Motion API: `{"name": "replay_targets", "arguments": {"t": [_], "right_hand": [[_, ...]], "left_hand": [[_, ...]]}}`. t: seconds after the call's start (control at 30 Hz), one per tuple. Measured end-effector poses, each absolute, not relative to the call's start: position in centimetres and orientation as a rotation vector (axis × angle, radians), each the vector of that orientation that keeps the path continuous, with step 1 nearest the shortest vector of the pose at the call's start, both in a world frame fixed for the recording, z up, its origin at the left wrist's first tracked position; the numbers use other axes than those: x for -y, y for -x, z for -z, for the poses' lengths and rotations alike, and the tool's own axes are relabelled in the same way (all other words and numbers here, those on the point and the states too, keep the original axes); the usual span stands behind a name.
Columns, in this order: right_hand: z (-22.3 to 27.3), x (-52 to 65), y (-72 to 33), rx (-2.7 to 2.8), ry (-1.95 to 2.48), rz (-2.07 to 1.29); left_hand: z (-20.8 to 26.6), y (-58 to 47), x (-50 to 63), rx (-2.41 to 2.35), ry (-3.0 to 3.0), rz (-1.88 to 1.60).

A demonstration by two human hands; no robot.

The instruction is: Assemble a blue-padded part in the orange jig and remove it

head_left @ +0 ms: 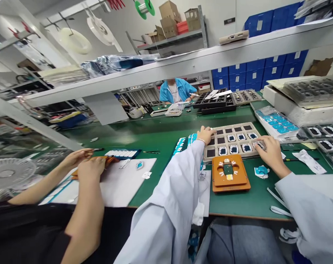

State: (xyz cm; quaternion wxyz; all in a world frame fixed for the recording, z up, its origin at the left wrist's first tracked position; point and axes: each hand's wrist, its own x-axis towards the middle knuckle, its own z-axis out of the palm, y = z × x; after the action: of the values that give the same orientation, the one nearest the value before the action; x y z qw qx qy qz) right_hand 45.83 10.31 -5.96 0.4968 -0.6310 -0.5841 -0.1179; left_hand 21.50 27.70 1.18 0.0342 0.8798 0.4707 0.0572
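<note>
A beige compartment tray point(207, 158) lies in front of me, several of its cells holding white-rimmed square parts point(233, 149) with dark centres. My left hand point(205, 135) is at the tray's upper left edge, fingers bent over the rim. At the lower right corner, my right hand point(269, 149) has its thumb and fingers closed around one white-rimmed part point(258, 145); whether that part is lifted I cannot tell. Just below the tray sits an orange fixture point(230, 183) with a small green board point(228, 169) in its recess.
A co-worker's hands point(91, 165) handle an orange item on a white sheet point(122, 187) at left. Right of my tray lie a teal part point(261, 171), a crumpled white wrapper point(309, 161) and clear trays point(327, 143). A shelf beam point(183, 66) crosses above the green bench. Another person sits opposite.
</note>
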Motion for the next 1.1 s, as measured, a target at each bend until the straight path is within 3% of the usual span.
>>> {"name": "replay_targets", "arguments": {"t": [0.23, 0.37, 0.5, 0.67, 0.87, 1.1], "right_hand": [[6.3, -11.0, -47.7, 1.313, 1.565, 0.225], [4.3, -8.9, -43.5, 1.424, 1.253, 0.032], [3.7, -6.5, -38.4, 1.637, 0.948, -0.332], [3.3, -5.8, -37.8, 1.670, 0.921, -0.279], [2.6, -6.6, -40.1, 1.916, 0.999, -0.293], [2.0, -6.2, -40.4, 1.968, 1.162, -0.242]], "left_hand": [[-5.6, -19.8, -24.9, -1.228, -2.621, -0.275], [-6.2, -17.5, -19.9, -0.787, -2.440, -0.266], [-4.9, -16.5, -14.2, -0.447, -2.307, -0.414], [-4.0, -16.4, -11.0, -0.296, -2.343, -0.341], [-0.1, -15.6, -14.8, -0.374, -2.531, -0.746], [3.3, -15.3, -16.1, -0.126, -2.421, -0.955]]}}
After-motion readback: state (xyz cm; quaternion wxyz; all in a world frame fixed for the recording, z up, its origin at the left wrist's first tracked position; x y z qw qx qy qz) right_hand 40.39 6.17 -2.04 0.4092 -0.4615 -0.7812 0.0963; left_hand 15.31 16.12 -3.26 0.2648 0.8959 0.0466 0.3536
